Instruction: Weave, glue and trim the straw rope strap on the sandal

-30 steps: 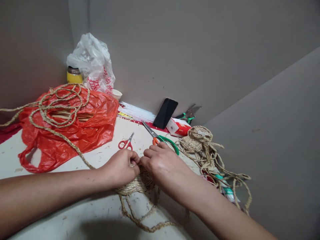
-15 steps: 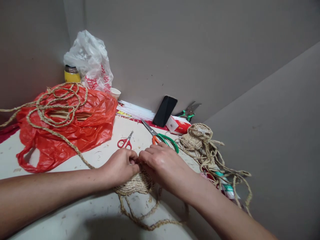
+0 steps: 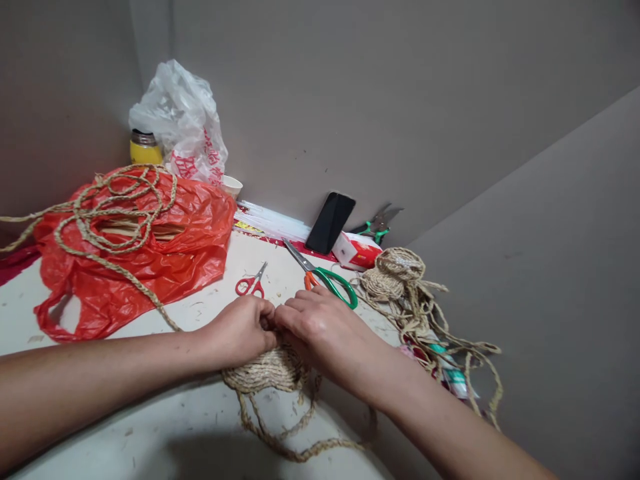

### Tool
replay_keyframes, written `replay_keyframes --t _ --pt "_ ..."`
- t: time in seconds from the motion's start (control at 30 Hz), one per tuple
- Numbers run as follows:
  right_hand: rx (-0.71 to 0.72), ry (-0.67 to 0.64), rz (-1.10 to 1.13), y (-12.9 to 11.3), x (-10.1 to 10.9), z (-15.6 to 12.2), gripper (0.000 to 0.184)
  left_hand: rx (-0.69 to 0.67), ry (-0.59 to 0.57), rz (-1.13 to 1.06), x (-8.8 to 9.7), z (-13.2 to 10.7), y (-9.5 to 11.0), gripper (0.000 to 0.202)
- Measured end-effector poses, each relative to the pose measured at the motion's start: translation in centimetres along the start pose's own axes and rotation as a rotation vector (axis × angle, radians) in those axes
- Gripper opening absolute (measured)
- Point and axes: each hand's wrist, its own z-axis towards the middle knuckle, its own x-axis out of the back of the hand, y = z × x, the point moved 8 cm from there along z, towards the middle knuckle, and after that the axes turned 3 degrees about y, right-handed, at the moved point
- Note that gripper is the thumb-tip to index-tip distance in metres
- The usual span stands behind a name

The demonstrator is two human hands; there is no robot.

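A pale woven straw piece (image 3: 267, 372), made of rows of braided cord, lies under my two hands. My left hand (image 3: 245, 331) is closed on its upper edge, the fingers pinched. Against it, fingertip to fingertip, my right hand (image 3: 317, 327) is also closed at the same edge; its fingers hide what they grip. A loop of braided straw cord (image 3: 300, 457) hangs from the piece toward the front. Just beyond my hands lie small red scissors (image 3: 251, 283) and larger scissors with green and orange handles (image 3: 333, 280).
On the left, a red plastic bag (image 3: 200, 247) bears a coiled straw braid (image 3: 107, 257). Behind it stand a yellow jar (image 3: 145, 150) and a white plastic bag (image 3: 183, 120). A phone (image 3: 330, 223) leans near pruning shears (image 3: 380, 223). More woven straw (image 3: 385, 283) lies at right.
Both hands stay together at the straw piece's edge, with only a slight shift of fingers. The woven piece has turned or slid a little to the left.
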Motion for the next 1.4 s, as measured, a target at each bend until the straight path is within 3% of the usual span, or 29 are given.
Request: replay_keyframes --t 0.3,0.53,0.63,0.77,0.93,1.23,1.4 --pt "-0.023 -0.039 0.091 0.4 -0.2 -0.2 0.01 -0.038 0.019 -0.113 -0.2 -0.3 0.6 0.019" --pt "-0.07 -0.088 0.138 0.6 1.3 -0.9 0.01 0.033 0.048 -0.195 0.0 -0.2 0.1 0.011" --pt "-0.088 -0.013 0.104 0.4 2.0 -1.4 0.011 0.016 0.14 -0.22 0.8 -0.2 0.4 0.006" --pt "-0.159 0.194 -0.029 0.1 2.4 -2.1 0.012 -0.052 0.297 -0.27 2.3 -0.5 1.0 0.003" --pt "-0.192 0.433 -0.205 -1.5 2.5 -3.3 0.011 -0.067 0.376 -0.4 3.4 -1.0 1.5 0.002" --pt "-0.345 0.594 -0.185 -3.3 3.2 -5.1 0.017 -0.054 0.405 -0.615 4.1 -1.3 1.8 0.014" --pt "-0.412 0.575 -0.091 -3.0 3.2 -7.7 0.018 -0.06 0.412 -0.63 3.9 -1.4 1.6 0.015"
